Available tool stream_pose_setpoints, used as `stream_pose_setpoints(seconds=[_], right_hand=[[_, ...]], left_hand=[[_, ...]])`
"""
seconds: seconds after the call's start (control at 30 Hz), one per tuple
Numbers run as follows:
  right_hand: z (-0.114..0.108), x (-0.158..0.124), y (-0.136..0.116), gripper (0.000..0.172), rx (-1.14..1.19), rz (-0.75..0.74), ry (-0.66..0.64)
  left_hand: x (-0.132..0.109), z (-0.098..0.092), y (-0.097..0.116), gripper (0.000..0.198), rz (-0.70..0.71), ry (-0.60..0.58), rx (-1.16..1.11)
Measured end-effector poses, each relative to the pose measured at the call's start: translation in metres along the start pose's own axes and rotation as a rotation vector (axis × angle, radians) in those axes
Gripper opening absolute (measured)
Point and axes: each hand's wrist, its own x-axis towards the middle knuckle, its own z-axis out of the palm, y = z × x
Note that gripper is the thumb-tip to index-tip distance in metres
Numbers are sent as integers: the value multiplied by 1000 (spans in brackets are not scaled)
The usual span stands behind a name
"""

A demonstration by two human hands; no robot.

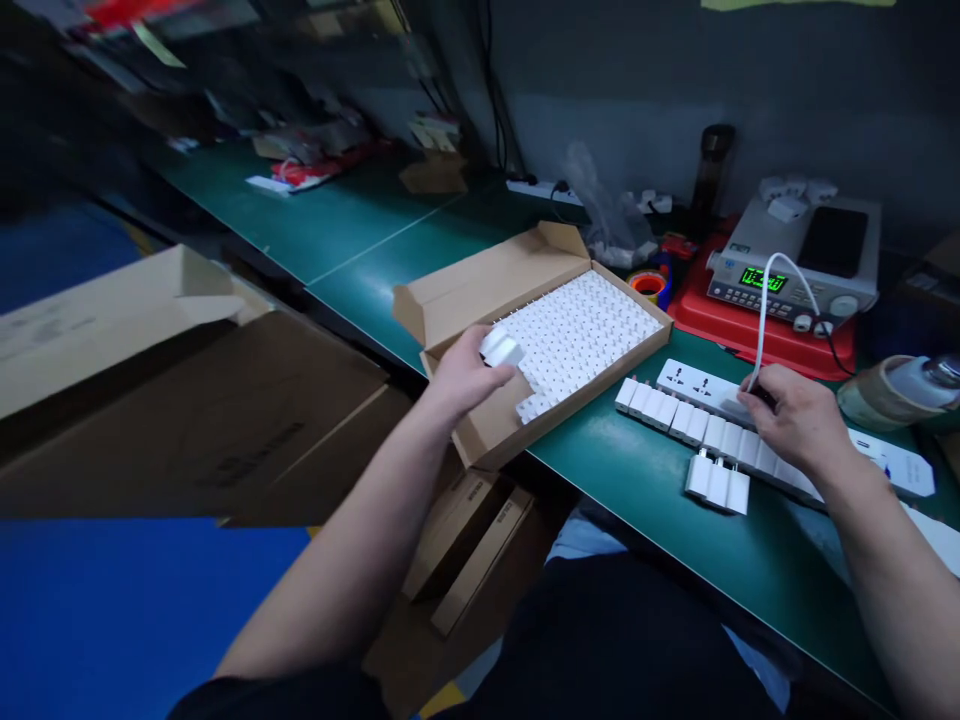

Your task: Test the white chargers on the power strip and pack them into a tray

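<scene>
My left hand (466, 378) is closed around white plug-in chargers (501, 347), held above the near end of an open cardboard box (487, 460). Tightly packed white chargers (585, 325) with pins pointing up fill most of that box. Over at the white power strip (679, 378), my right hand (799, 415) pinches the end of a white cable (763, 310); the connector itself is hidden by the fingers. A row of chargers (686, 422) lies along the strip's near side. Just in front of the row is a small group of chargers (718, 483), pins facing the row.
A meter with a green display (787, 255) stands on a red tray (694, 310). Beside it are tape rolls (649, 285), a plastic bag (611, 210) and a jar (892, 390). Large cardboard boxes (187, 400) stand left of the green bench (360, 270); smaller cartons (457, 530) sit below.
</scene>
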Motion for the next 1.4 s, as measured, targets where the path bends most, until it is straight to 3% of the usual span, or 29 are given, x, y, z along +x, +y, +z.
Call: stream_pose_setpoints(seconds=[0.03, 0.1, 0.17, 0.23, 0.3, 0.37, 0.43, 0.5, 0.57, 0.63, 0.7, 0.77, 0.87, 1.0, 1.13, 1.2, 1.27, 1.4], right_hand=[[1, 0, 0, 11, -5, 1, 5], [2, 0, -1, 9, -6, 5, 18], [3, 0, -2, 8, 4, 11, 21], [3, 0, -4, 7, 19, 20, 12], [4, 1, -8, 6, 28, 36, 6], [3, 1, -11, 7, 46, 54, 14], [-1, 0, -11, 7, 122, 83, 34], [-7, -4, -8, 6, 276, 153, 84], [-14, -9, -2, 7, 443, 255, 147], [-22, -17, 4, 9, 494, 322, 166], [-26, -23, 9, 7, 400, 301, 126], [-27, -27, 11, 6, 250, 224, 80], [-26, -29, 10, 7, 113, 138, 53], [-25, -28, 8, 7, 67, 103, 36], [-24, -29, 10, 8, 69, 72, 53], [-23, -29, 10, 9, 80, 68, 66], [-23, -29, 11, 9, 88, 73, 71], [-23, -29, 11, 9, 100, 87, 57]], left_hand=[[10, -6, -10, 57, -101, -81, 65], [26, -11, -24, 52, -213, -353, 35], [31, -10, -30, 51, -171, -618, -97], [26, -7, -30, 53, -89, -746, -134], [12, -3, -22, 55, -25, -611, 63], [-9, 8, -4, 54, 74, -282, 322], [-38, 30, 23, 49, 265, -13, 379], [-71, 66, 55, 42, 551, -36, 200], [-104, 109, 83, 54, 755, -99, 154], [-127, 149, 103, 60, 808, -145, 158], [-138, 178, 111, 54, 804, -158, 151], [-141, 191, 109, 48, 796, -154, 112], [-140, 189, 98, 48, 804, -152, 19], [-130, 162, 82, 46, 848, -236, -160], [-84, 129, 81, 41, 970, -189, -148], [-49, 120, 92, 38, 1048, -127, -43], [-14, 120, 112, 35, 1126, -158, 104], [28, 132, 163, 38, 1212, -438, 439]])
